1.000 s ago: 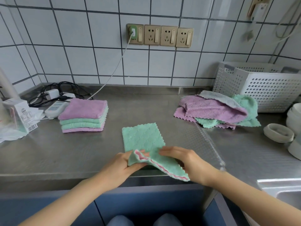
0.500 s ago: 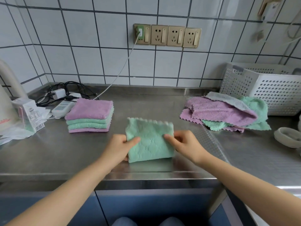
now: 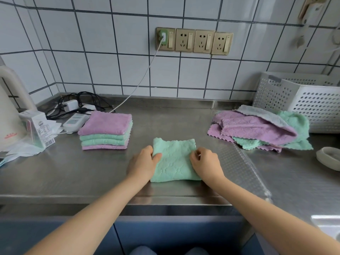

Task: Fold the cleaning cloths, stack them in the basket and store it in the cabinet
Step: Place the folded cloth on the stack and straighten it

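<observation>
— Holding the folded green cloth (image 3: 174, 160) flat on the steel surface (image 3: 73, 173) near its front edge, are we?

— Yes. Our left hand (image 3: 142, 163) grips the cloth's left edge, thumb on top and fingers curled around the side. Our right hand (image 3: 206, 162) pinches the right edge, fingertips (image 3: 195, 155) bent onto the fabric.

— And past it, to the left?

— We see the folded stack (image 3: 105, 132): four cloths, purple on top, two green beneath, purple at the bottom, well apart from the one we hold. Beside the stack lie a white power strip (image 3: 75, 122) and tangled black cables (image 3: 81, 102), with a small carton (image 3: 36, 127) further left.

— To the right?

— We have the loose pile (image 3: 257, 128) of purple, green and grey cloths, unfolded and overlapping. It rests against the white perforated basket (image 3: 311, 105), which stands at the back right, upright. We cannot tell what lies inside it.

— Farthest back?

— A row of wall sockets (image 3: 195, 41) on the white tiles, one with a white cord (image 3: 136, 85) plugged in.
</observation>
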Tool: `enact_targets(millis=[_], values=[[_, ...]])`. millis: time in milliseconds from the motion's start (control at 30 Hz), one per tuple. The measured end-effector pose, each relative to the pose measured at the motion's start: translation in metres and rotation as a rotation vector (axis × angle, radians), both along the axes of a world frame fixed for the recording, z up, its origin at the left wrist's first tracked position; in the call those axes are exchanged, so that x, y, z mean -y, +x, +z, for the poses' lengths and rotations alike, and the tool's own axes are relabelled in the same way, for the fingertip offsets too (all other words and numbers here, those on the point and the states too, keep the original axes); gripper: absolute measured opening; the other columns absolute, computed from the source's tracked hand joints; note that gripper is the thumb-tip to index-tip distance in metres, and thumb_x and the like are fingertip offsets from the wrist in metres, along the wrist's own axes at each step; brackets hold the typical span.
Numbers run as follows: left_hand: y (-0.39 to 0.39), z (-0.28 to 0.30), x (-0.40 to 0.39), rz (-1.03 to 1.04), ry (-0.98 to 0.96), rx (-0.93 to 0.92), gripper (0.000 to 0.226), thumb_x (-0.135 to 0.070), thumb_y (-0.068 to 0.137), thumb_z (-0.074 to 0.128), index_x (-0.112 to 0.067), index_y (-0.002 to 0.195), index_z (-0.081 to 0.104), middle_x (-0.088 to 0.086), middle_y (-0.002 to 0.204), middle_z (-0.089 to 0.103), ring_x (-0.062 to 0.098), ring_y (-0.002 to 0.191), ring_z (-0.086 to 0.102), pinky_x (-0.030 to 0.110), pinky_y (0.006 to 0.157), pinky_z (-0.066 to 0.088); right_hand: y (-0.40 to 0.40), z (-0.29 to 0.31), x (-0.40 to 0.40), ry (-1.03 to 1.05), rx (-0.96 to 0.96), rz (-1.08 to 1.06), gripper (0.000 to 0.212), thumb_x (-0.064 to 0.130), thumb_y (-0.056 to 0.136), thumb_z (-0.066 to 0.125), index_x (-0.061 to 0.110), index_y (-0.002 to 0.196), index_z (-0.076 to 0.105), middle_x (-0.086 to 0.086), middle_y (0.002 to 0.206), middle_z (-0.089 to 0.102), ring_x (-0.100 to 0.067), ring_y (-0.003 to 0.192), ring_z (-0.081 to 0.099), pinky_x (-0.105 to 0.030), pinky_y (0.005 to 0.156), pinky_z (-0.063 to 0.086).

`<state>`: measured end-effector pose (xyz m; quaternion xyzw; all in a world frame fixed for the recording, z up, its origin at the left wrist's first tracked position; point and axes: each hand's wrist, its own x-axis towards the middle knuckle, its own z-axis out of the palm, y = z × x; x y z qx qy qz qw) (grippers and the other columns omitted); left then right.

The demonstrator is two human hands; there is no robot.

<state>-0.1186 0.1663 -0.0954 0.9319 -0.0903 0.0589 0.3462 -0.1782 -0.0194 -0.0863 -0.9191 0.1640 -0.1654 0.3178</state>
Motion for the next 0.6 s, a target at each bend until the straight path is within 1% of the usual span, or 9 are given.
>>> enact_targets(millis=[167,233,300,333,400,433,500,567,600], values=[[0.004,0.0,0.003,0.021,0.073,-0.001,0.037,-0.042,0.087,0.056,-0.017,0.066,0.041,0.006,0.069,0.057,0.033,0.074,0.057,0.039,0.066,0.049,0.001,0.004,-0.002,-0.021,-0.094,-0.023,0.023,0.018,0.086,0.046,0.007,0.066,0.044,-0.01,0.064,0.052,-0.028,0.06,0.045,-0.032,0.054,0.037],[0.003,0.006,0.003,0.032,0.099,0.01,0.034,-0.042,0.087,0.057,-0.014,0.072,0.045,0.007,0.073,0.059,0.033,0.076,0.058,0.04,0.067,0.049,0.002,0.007,-0.004,-0.06,-0.152,-0.032,0.019,0.018,0.087,0.044,0.008,0.072,0.044,-0.01,0.071,0.053,-0.03,0.065,0.048,-0.032,0.057,0.039],[-0.002,0.01,0.001,0.037,0.187,0.128,0.03,-0.04,0.089,0.057,-0.012,0.085,0.045,0.008,0.08,0.061,0.034,0.079,0.059,0.039,0.066,0.048,0.0,0.012,-0.007,-0.11,-0.193,-0.033,0.011,0.019,0.09,0.042,0.009,0.091,0.046,-0.01,0.083,0.053,-0.033,0.074,0.052,-0.033,0.061,0.04],[-0.005,0.011,0.0,0.03,0.235,0.222,0.028,-0.038,0.089,0.057,-0.013,0.091,0.044,0.006,0.085,0.06,0.034,0.081,0.06,0.038,0.065,0.046,-0.002,0.014,-0.009,-0.147,-0.194,-0.029,0.016,0.021,0.091,0.042,0.009,0.102,0.044,-0.011,0.091,0.052,-0.035,0.08,0.054,-0.034,0.063,0.039],[-0.011,0.011,-0.002,-0.073,0.24,0.418,0.028,-0.038,0.086,0.06,-0.017,0.099,0.048,0.003,0.093,0.057,0.031,0.083,0.061,0.037,0.065,0.046,-0.006,0.015,-0.012,-0.293,-0.141,-0.002,0.03,0.029,0.094,0.043,0.013,0.119,0.039,-0.009,0.109,0.048,-0.038,0.094,0.056,-0.037,0.066,0.041],[-0.012,0.009,-0.003,-0.165,0.242,0.463,0.032,-0.043,0.083,0.06,-0.019,0.103,0.052,0.001,0.096,0.055,0.028,0.086,0.06,0.037,0.069,0.047,-0.007,0.015,-0.014,-0.387,-0.102,0.035,0.036,0.035,0.094,0.044,0.015,0.124,0.039,-0.008,0.116,0.044,-0.036,0.101,0.053,-0.039,0.069,0.044],[-0.01,0.006,-0.006,-0.336,0.293,0.393,0.056,-0.061,0.077,0.045,-0.025,0.119,0.056,-0.004,0.113,0.054,0.021,0.107,0.052,0.038,0.088,0.046,-0.009,0.01,-0.015,-0.525,-0.046,0.144,0.043,0.043,0.094,0.041,0.019,0.129,0.041,-0.008,0.125,0.038,-0.032,0.107,0.046,-0.04,0.077,0.048],[-0.01,0.006,-0.007,-0.414,0.347,0.256,0.078,-0.07,0.073,0.026,-0.028,0.134,0.049,-0.007,0.138,0.045,0.015,0.134,0.034,0.038,0.109,0.032,-0.01,0.004,-0.013,-0.584,-0.075,0.225,0.049,0.047,0.093,0.03,0.021,0.131,0.045,-0.01,0.135,0.036,-0.035,0.112,0.041,-0.042,0.088,0.045],[-0.009,0.005,-0.009,-0.419,0.367,0.193,0.08,-0.071,0.075,0.023,-0.028,0.139,0.044,-0.007,0.148,0.037,0.014,0.142,0.023,0.038,0.115,0.022,-0.011,0.001,-0.012,-0.581,-0.104,0.24,0.051,0.048,0.093,0.026,0.021,0.132,0.046,-0.011,0.141,0.033,-0.036,0.118,0.037,-0.042,0.095,0.042]])
